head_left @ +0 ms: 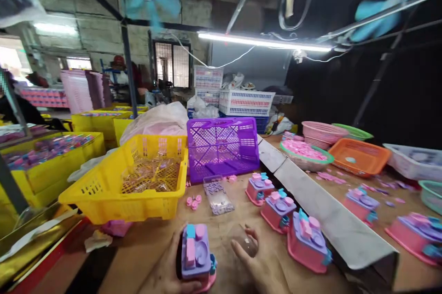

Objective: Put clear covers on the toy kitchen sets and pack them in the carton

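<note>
My left hand [169, 268] is closed around the side of a small toy kitchen [196, 250], which has a purple top, a pink base and light-blue and pink parts on it. In my right hand [253, 257], thumb and fingers grip a transparent plastic cover [243, 241], held just right of the toy and apart from it. Beyond the hands lie a transparent tray of small purple parts [217, 195] and several pink round pieces [194, 202]. More toy kitchens [307, 241] of the same kind stand in a row to the right.
A yellow crate [120, 206] with transparent plastic pieces stands at the left, beside a tipped purple basket [223, 146]. A white divider [331, 211] runs along the table's right. Past it are an orange basket [359, 155], a bowl of pink parts [305, 150] and further toys.
</note>
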`<state>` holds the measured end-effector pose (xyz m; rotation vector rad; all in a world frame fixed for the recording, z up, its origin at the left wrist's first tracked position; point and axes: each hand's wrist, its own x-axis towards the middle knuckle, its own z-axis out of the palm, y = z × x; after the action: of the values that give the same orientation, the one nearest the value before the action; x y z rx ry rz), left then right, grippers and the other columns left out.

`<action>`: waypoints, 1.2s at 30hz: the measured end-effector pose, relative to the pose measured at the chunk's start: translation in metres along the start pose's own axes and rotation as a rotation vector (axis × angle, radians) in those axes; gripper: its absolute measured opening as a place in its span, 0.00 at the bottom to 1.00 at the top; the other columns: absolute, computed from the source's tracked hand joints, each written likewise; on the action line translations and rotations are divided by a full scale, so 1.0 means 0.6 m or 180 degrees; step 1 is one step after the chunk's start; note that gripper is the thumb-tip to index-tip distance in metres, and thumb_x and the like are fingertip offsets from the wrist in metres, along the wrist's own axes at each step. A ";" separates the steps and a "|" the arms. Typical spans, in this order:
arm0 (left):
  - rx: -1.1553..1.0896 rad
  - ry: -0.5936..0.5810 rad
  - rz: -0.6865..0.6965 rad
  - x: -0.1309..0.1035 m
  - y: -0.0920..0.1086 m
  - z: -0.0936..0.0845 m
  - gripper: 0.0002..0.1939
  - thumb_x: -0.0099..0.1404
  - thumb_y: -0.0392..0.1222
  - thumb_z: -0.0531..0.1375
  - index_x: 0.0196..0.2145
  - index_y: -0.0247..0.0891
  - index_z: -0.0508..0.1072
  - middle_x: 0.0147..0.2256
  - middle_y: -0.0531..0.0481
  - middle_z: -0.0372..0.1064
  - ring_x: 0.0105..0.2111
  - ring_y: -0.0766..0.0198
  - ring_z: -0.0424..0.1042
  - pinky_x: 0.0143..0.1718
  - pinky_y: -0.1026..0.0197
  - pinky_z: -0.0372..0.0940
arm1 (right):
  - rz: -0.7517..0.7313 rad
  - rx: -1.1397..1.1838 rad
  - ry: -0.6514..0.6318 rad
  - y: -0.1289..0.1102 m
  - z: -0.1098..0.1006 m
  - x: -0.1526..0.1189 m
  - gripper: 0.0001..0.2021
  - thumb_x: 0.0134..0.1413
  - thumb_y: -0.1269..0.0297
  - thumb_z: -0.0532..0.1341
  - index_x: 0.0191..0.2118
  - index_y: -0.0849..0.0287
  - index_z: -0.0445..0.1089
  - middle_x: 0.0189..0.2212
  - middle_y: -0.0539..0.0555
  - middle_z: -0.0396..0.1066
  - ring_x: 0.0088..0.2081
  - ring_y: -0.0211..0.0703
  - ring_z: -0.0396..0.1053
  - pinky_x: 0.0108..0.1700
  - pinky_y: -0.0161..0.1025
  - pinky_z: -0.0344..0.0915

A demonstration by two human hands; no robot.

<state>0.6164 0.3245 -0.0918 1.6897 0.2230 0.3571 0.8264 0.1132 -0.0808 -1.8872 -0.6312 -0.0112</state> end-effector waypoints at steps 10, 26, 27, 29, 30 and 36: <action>0.0411 0.0247 0.0276 -0.027 0.067 -0.011 0.64 0.52 0.66 0.82 0.72 0.40 0.54 0.68 0.31 0.67 0.69 0.35 0.70 0.74 0.31 0.62 | -0.1164 -0.1134 -0.1702 -0.066 -0.058 -0.054 0.39 0.57 0.59 0.73 0.74 0.47 0.69 0.78 0.63 0.59 0.76 0.66 0.62 0.76 0.67 0.62; 0.0753 0.0529 0.0843 -0.014 0.090 -0.015 0.48 0.50 0.58 0.84 0.63 0.40 0.72 0.58 0.41 0.76 0.57 0.42 0.76 0.64 0.42 0.72 | -0.2002 -0.1124 -0.1585 -0.316 0.064 0.022 0.27 0.69 0.51 0.62 0.69 0.54 0.74 0.61 0.63 0.77 0.62 0.63 0.75 0.66 0.63 0.72; 0.0802 0.0454 0.0978 -0.010 0.088 -0.016 0.45 0.52 0.57 0.83 0.61 0.40 0.74 0.57 0.41 0.77 0.57 0.42 0.77 0.64 0.43 0.73 | -0.2142 -0.1319 -0.1605 -0.321 0.080 0.019 0.28 0.68 0.51 0.63 0.69 0.55 0.75 0.61 0.65 0.76 0.62 0.65 0.74 0.66 0.65 0.72; 0.0888 0.0404 0.1076 -0.006 0.077 -0.020 0.43 0.53 0.57 0.82 0.60 0.40 0.75 0.56 0.40 0.77 0.57 0.41 0.77 0.64 0.42 0.72 | -0.2378 -0.1631 -0.1685 -0.320 0.104 0.011 0.29 0.65 0.51 0.65 0.67 0.58 0.76 0.59 0.67 0.76 0.60 0.67 0.75 0.65 0.66 0.73; 0.0924 0.0457 0.1026 -0.005 0.069 -0.020 0.45 0.51 0.57 0.83 0.61 0.39 0.74 0.56 0.39 0.77 0.57 0.40 0.77 0.63 0.41 0.72 | -0.2442 -0.1744 -0.1728 -0.316 0.110 0.008 0.30 0.63 0.52 0.66 0.66 0.60 0.76 0.58 0.68 0.75 0.58 0.67 0.76 0.63 0.66 0.74; 0.0887 0.0647 0.0892 -0.006 0.035 -0.015 0.57 0.47 0.52 0.86 0.68 0.39 0.65 0.59 0.37 0.75 0.59 0.37 0.77 0.65 0.38 0.71 | -0.2525 -0.2013 -0.1926 -0.293 0.085 0.006 0.34 0.63 0.53 0.65 0.72 0.55 0.68 0.61 0.65 0.71 0.56 0.62 0.76 0.59 0.63 0.78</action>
<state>0.6085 0.3286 -0.0703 1.9654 0.1914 0.7365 0.7396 0.2057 0.0515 -2.0971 -1.9455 -0.1734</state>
